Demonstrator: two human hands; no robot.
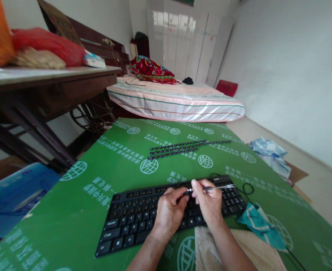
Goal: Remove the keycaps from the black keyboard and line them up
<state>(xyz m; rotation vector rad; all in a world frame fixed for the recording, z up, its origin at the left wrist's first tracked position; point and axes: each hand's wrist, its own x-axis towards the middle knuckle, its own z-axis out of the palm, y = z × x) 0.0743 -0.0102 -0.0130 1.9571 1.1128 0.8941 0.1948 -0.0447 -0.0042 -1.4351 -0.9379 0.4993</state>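
A black keyboard [137, 226] lies slightly slanted on the green tabletop; its upper left rows show bare key sockets, while the lower rows carry keycaps. Over its middle, my left hand [170, 210] pinches a small black piece that looks like a keycap [186, 193], mostly hidden by the fingers. My right hand [209, 199] grips a slim tool [221, 187] with a dark shaft and silvery ends; its kind is unclear. The tool's left tip meets the small piece. Farther back, several rows of loose black keycaps [173, 149] are lined up on the tabletop.
The green printed tabletop [98, 203] spreads all around. A teal checked cloth [263, 224] and a beige cloth [239, 241] lie front right, near the keyboard's black cable [248, 188]. Beyond stand a bed [177, 101] and, left, a table with bags [55, 75]. A blue box [22, 195] sits lower left.
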